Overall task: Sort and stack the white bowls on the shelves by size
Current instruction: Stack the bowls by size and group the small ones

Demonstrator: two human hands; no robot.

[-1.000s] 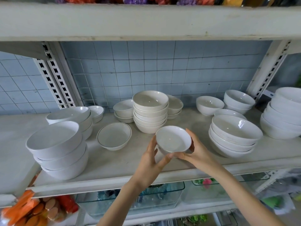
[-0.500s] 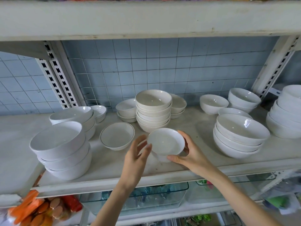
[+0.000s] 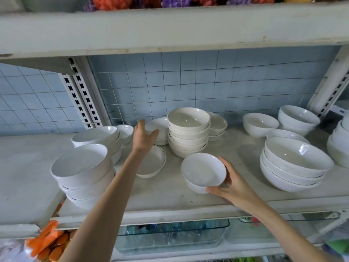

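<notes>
**Shelf** (image 3: 170, 197), middle tier: white bowls, partly sorted.

1. **Small bowl** (image 3: 203, 171). Front centre, just before the tall stack (image 3: 188, 133). The right hand (image 3: 234, 186) grips its near right side, thumb under the wall, fingers (image 3: 223, 163) curled behind the rim. It is tilted toward the camera. Judged: held ready until a stack of its size is found. Whether its foot touches the shelf cannot be told.

2. **Left hand** (image 3: 143, 137). Fingers straight and spread, holding nothing, extended toward the back pair (image 3: 157, 125) of shallow bowls left of the tall stack. Judged: a reach for a match to the small bowl. Contact with the pair is unclear.

3. **Rimmed bowl** (image 3: 153, 163). Single, with a dark line at the rim, standing apart from the stacks. It probably has no partner yet. The left forearm covers its left part.

4. **Left stack** (image 3: 83, 173), front left, and **wide stack** (image 3: 294, 163), right. Each nests bowls of like size, so they sit steady.

**Hidden or cut off:**
- The edge stack (image 3: 340, 146) runs out of frame at right.
- The bowls behind the tall stack show only in part.
- The number of bowls in each stack is uncertain.
</notes>
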